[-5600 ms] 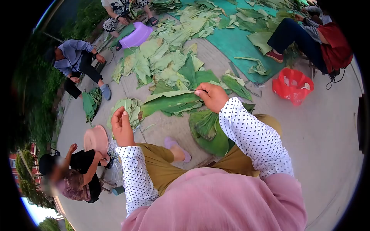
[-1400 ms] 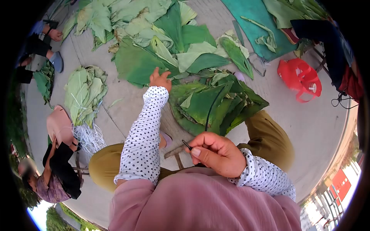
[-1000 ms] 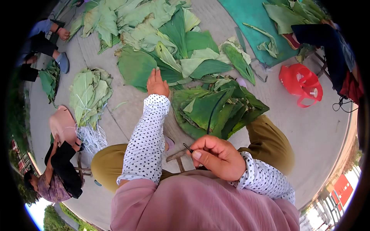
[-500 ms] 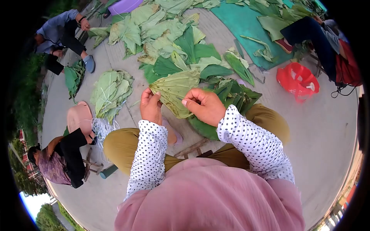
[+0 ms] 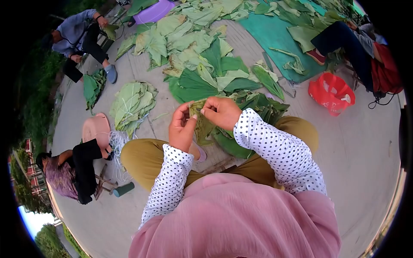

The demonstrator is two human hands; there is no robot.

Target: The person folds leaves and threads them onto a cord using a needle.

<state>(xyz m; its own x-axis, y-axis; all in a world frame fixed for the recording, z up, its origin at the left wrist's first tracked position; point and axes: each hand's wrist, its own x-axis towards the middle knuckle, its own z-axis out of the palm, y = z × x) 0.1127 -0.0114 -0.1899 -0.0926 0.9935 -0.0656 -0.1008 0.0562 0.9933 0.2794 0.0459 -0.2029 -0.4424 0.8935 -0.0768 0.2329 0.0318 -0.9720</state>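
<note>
A yellowish-green leaf (image 5: 203,128) with brown spots hangs between my two hands, its upper edge gathered. My left hand (image 5: 183,127) pinches it at the upper left. Close beside, my right hand (image 5: 221,112) has thumb and fingertips pressed together on the upper edge; a thin tool seen there earlier is hidden. Under and right of the hands lie dark green leaves (image 5: 262,107), partly covered by my right hand. Broad green leaves (image 5: 195,85) spread just beyond.
A tied leaf bundle (image 5: 133,103) and pink basin (image 5: 96,130) are at the left, near two seated people. A red basket (image 5: 331,94) stands right, by another seated person. Behind are a green mat (image 5: 275,41), scattered leaves (image 5: 185,41) and a purple basin (image 5: 153,12).
The leaf, spread out before, is now folded and hangs down. My hands have come closer together, the left moving right and the right slightly left. The view has shifted a little.
</note>
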